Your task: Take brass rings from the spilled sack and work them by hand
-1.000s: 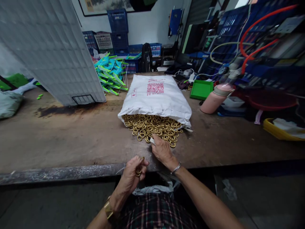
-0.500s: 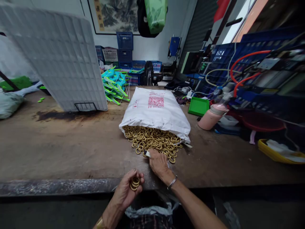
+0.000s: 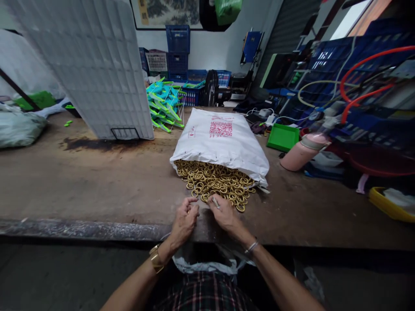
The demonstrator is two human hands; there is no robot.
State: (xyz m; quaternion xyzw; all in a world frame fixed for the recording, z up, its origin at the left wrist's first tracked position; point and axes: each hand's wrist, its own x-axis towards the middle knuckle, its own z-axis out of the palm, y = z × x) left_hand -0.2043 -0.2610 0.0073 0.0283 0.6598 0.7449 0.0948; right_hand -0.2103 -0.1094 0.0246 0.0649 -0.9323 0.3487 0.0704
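A white woven sack [image 3: 223,144] with red print lies on the workbench, its mouth toward me. Gold-coloured metal rings [image 3: 217,183] spill from it in a heap. My left hand [image 3: 185,218] is near the bench edge, just short of the heap; its fingers are curled, the index finger reaching forward. The rings seen in its palm a moment before are hidden by the hand now. At the front of the heap, my right hand [image 3: 228,218] has its fingertips pinched together beside the rings. A small pale thing shows at its fingers; its kind and whatever is pinched are unclear.
A ribbed white panel [image 3: 106,77] stands at the left, near cyan-and-green plastic pieces [image 3: 165,106]. To the right are a green tray [image 3: 283,137], a pink bottle [image 3: 301,153] and a yellow basin [image 3: 391,205]. The bench's front edge [image 3: 90,229] runs close to me.
My left hand has moved forward and turned palm down, hiding its rings. My right hand has drawn slightly back from the heap, closer to the left. The view has shifted.
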